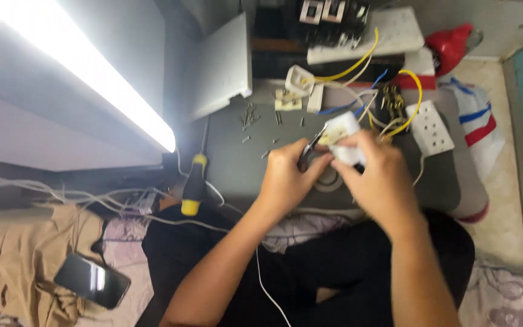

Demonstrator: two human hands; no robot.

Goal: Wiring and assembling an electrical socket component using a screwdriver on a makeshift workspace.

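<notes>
screwdriver (194, 181) left of hands, at bench (237, 163) edge | socket plate (429, 127) right | phone (92, 280) far left — on cloth (25, 254)

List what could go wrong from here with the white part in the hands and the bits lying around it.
1. The small screws lie loose on the dark work surface; a sweep of an arm could scatter them.
2. The left hand holds a thin dark tool close to the right hand gripping the white part; a slip might jab a finger.
3. The yellow wires trail from the part and could snag.
</notes>
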